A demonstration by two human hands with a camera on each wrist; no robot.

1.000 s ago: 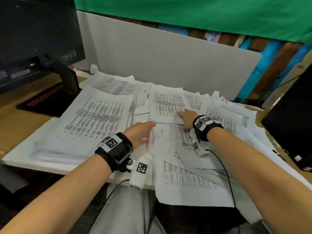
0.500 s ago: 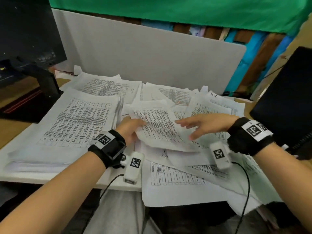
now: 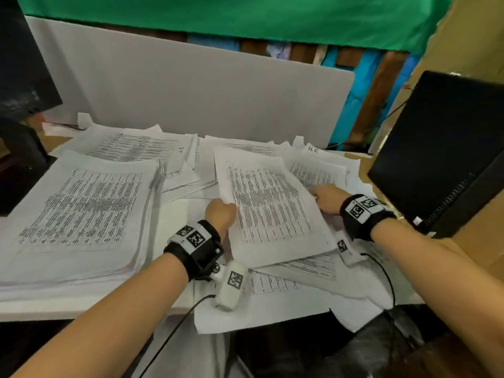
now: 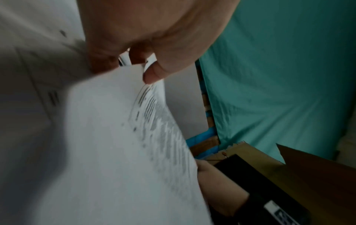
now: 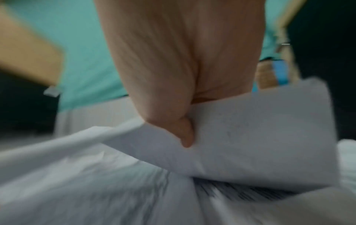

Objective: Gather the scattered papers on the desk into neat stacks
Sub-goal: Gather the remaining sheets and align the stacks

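Printed sheet is sitting mid-desk, lifted over the loose papers, tilted, far end toward the divider. Left hand is pinching its left edge, thumb curling over the top face, fingers tucked under. Right hand is gripping the right edge; wrist view is blurry but thumb is pressing into a folded sheet, so both hands are clamped on paper. Whether the right hand is holding one sheet or several: can't tell.

Around it: squared stack is lying to the left, well apart from the held sheet, bare white desk showing between them. More scattered sheets are fanning out behind, against the grey divider. Black box is standing just beside the right wrist, crowding that side. Dark monitor is at far left. Green cloth is hanging behind the divider. One sheet is overhanging the near desk edge.

Versus half a second ago: right hand was flat and open over the sheet, now it is gripping the edge; the sheet is straighter, no longer skewed across the pile. Left hand is keeping its hold on the same side.
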